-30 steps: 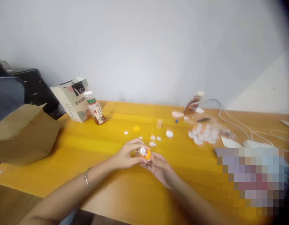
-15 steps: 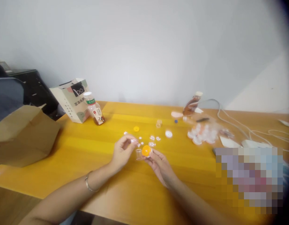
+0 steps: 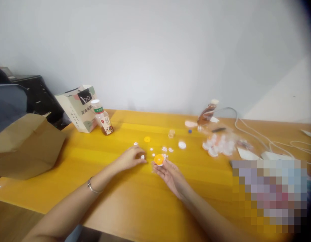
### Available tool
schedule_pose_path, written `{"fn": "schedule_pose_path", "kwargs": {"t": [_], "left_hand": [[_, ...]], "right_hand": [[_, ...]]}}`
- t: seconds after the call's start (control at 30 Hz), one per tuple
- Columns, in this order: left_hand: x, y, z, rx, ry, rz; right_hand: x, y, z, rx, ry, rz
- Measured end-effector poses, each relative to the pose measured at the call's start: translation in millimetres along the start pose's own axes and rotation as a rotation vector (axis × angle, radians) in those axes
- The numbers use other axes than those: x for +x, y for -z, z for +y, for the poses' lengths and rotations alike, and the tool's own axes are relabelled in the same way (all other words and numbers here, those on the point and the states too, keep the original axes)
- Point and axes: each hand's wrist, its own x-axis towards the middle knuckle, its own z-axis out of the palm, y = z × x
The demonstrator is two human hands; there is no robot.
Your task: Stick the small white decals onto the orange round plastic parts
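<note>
At middle of desk (image 3: 125, 201), well in from left edge: left hand (image 3: 128, 158), thumb and fingertips parted around white bit (image 3: 142, 157), contact unclear. Next right, clear cup (image 3: 153, 167), half hidden, maybe held too; then orange cap (image 3: 159, 159), pinched in right hand (image 3: 172, 177), well in from right edge. Could lose bit among white discs (image 3: 153, 155) if brushed by left fingertips; could drop cap, rolling toward near edge, if right pinch slackens. Versus half a second ago: left pinch released, cup more hidden, cap still gripped
</note>
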Motion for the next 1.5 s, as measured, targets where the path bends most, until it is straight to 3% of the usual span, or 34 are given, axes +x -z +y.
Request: {"fn": "schedule_pose_path", "kwargs": {"t": [0.13,0.27,0.47,0.73,1.03,1.13,1.33,1.5], "left_hand": [[-8,4,30,-0.134,-0.190,0.044],[-13,-1,50,-0.193,-0.224,0.057],[-16,-5,56,-0.191,-0.268,0.101],[-19,1,60,-0.181,-0.265,-0.001],[-18,8,55,-0.252,-0.274,-0.114],[-18,10,45,-0.217,-0.231,-0.094],[-12,-7,12,0.095,-0.043,-0.054],[-5,-16,4,0.076,-0.039,0.006]], "right_hand": [[-2,-3,-2,-0.052,0.009,-0.080],[-5,-7,-4,-0.117,0.041,-0.147],[-7,-7,-4,-0.089,0.034,-0.197],[-6,-1,-3,-0.001,-0.097,-0.193],[-5,-1,-3,0.014,-0.161,-0.203],[-4,-2,-7,0.013,-0.117,-0.167],[-1,1,-11,0.044,-0.034,-0.113],[-2,0,-11,-0.003,-0.001,-0.068]]}}
